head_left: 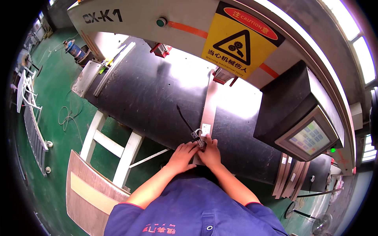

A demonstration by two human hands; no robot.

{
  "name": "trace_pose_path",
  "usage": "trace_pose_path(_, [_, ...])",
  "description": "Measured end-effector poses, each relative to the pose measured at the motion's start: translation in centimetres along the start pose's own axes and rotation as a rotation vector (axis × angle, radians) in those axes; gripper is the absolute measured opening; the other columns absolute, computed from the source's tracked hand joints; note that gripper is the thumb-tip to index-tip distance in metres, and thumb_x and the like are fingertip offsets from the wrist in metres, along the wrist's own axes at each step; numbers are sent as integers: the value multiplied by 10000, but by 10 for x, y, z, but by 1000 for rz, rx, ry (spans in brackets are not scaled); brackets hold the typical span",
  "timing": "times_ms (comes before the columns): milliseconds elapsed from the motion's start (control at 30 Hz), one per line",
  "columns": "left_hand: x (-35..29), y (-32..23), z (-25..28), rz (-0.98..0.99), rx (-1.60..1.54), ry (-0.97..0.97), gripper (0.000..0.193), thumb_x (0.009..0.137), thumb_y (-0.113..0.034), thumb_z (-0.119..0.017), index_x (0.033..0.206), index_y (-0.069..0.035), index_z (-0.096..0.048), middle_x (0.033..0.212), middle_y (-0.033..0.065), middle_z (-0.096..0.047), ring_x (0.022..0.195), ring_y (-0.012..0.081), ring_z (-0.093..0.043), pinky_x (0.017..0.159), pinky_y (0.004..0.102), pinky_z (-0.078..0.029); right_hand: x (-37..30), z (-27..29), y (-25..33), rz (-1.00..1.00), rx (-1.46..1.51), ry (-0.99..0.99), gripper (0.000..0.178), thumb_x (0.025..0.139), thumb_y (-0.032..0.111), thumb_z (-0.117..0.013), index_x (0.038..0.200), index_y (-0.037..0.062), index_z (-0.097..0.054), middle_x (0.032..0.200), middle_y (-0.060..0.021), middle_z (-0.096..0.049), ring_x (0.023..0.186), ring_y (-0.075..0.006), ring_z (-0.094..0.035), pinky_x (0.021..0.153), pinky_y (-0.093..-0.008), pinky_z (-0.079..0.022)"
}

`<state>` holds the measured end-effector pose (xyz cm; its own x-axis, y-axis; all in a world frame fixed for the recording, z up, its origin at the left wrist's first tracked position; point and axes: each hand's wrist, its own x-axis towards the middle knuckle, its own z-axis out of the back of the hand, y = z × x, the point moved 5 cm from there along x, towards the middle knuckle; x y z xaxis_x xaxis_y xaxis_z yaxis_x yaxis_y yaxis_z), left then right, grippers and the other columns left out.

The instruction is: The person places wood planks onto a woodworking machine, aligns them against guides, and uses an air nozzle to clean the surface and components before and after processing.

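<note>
Brown strip (pixel 208 112) lies flat on the black bench (pixel 157 90), near end at about the near edge, right of the near edge's middle post. Long axis runs across the bench from near edge toward far edge, leaning a touch right going away from us. Far part passes by the red-tipped clamp (pixel 223 76) under the machine beam; can't make out its far end in the glare.

Key relation: strip runs straight ahead of our right hand (pixel 210 153), which is the nearer one and overlaps its near end. From our left hand (pixel 182 157) the strip is just to the right.

Small metal tool (pixel 201 143) sits between the hands, over the strip's near part; black hose (pixel 183 117) sticks out from it, away and left. White label (pixel 206 129) on the strip, just past our right fingertips.

Right hand: fingers curled in against the tool. Left: fingers half bent, tips at the tool, thumb out. How firmly either grips, we can't see.

More strips (pixel 291 177) overhang the near edge, toward the right corner.
</note>
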<state>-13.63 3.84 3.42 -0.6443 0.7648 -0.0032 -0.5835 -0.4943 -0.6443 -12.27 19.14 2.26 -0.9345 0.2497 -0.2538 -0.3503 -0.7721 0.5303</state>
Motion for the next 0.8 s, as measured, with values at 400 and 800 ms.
trace_pose_path(400, [15, 48, 33, 38, -78, 71, 867, 702, -206, -780, 1459, -70, -379, 1531, 154, -356, 1426, 302, -322, 1166, 488, -230, 36, -13, 25, 29, 10, 43, 764, 832, 249, -671, 1474, 51, -308, 1144, -219, -495, 923, -441, -627, 762, -498, -528])
trace_pose_path(800, [25, 52, 27, 6, -82, 80, 841, 715, -128, -738, 1462, -47, -361, 1554, 167, -315, 1443, 311, -294, 1172, 481, -222, 42, -8, 27, -26, -24, 42, 769, 840, 223, -681, 1473, 5, -305, 1171, -225, -507, 989, -437, -607, 803, -496, -515])
